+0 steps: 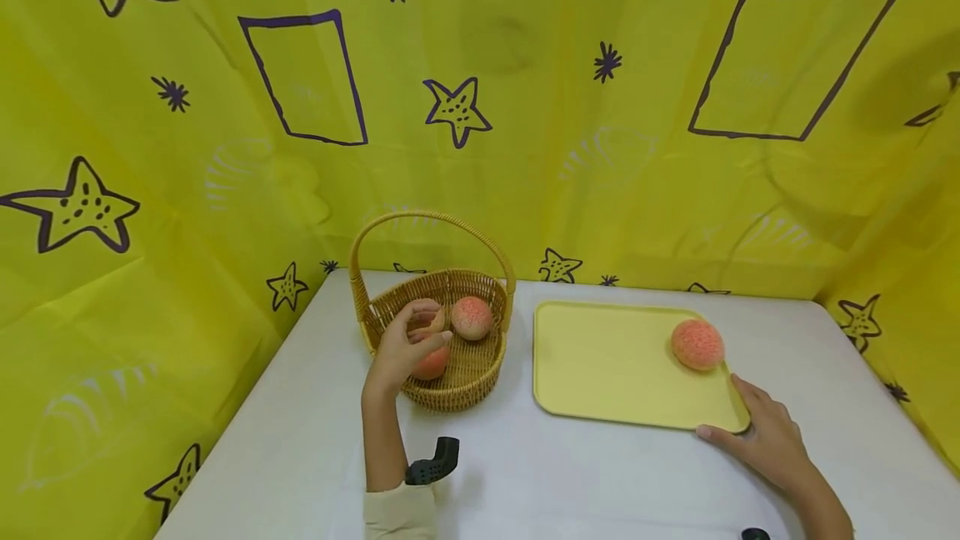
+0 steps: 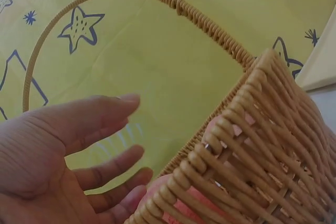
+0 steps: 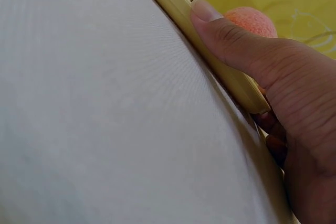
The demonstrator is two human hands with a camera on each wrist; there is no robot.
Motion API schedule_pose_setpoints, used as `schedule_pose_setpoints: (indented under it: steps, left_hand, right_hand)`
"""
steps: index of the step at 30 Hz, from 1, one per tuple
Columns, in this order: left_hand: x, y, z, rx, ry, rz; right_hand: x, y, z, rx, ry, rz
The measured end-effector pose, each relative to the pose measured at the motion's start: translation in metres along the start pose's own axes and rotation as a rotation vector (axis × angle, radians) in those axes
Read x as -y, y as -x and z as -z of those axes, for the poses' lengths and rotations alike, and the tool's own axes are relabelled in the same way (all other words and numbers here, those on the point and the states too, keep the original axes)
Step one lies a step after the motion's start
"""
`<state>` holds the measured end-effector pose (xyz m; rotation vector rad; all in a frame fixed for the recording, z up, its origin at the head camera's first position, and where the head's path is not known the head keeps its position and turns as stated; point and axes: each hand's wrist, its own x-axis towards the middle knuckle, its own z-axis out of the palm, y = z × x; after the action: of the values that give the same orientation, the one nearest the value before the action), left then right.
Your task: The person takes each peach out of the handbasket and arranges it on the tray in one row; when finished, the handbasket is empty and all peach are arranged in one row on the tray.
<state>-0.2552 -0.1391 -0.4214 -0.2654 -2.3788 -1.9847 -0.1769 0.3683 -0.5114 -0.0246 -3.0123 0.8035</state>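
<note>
My left hand [image 1: 401, 348] is over the left side of a wicker basket [image 1: 450, 394], thumb and fingers apart and nothing between them. In the left wrist view, its fingertips are right at the basket rim. Inside the basket lie a pink and cream peach [image 1: 472, 319], a second peach [image 1: 431, 365] below my fingers and another, partly hidden behind them. My right hand [image 1: 772, 440] grips the near right corner of a yellow tray [image 1: 607, 365], its thumb [image 3: 226, 35] along the front edge and the fingers round the side. One peach [image 1: 698, 345] sits at the tray's right side.
The basket's tall arched handle [image 1: 431, 215] rises above my left hand. Basket and tray stand side by side on a white table [image 1: 585, 473], a narrow gap between them. A yellow patterned curtain [image 1: 525, 182] hangs behind and along both sides.
</note>
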Motion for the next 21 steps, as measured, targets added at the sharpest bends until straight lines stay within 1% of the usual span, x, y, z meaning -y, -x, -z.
schedule_pose_setpoints:
  steps: [2,5,8,11,14,18,21]
  left_hand:
    - [0.002,0.0,0.002,0.012,-0.009,-0.004]
    - [0.003,0.0,0.005,0.036,-0.035,-0.035]
    - [0.003,0.001,0.009,0.064,-0.08,-0.042]
    - [0.002,0.001,0.012,0.084,-0.133,-0.006]
    - [0.002,-0.002,0.014,0.11,-0.185,0.035]
    - [0.003,-0.008,0.018,0.164,-0.231,0.044]
    - [0.002,-0.01,0.023,0.213,-0.265,0.035]
  right_hand:
    - [0.0,0.0,0.0,0.005,0.003,-0.005]
    - [0.002,0.001,-0.001,0.0,-0.008,-0.001]
    - [0.003,0.001,-0.002,-0.002,-0.02,0.005]
    - [0.003,0.001,-0.001,0.001,-0.022,0.009]
    - [0.002,0.0,0.0,0.001,-0.014,0.009]
    - [0.001,-0.001,0.002,0.002,-0.005,0.001]
    - [0.001,-0.001,0.002,0.007,-0.003,-0.004]
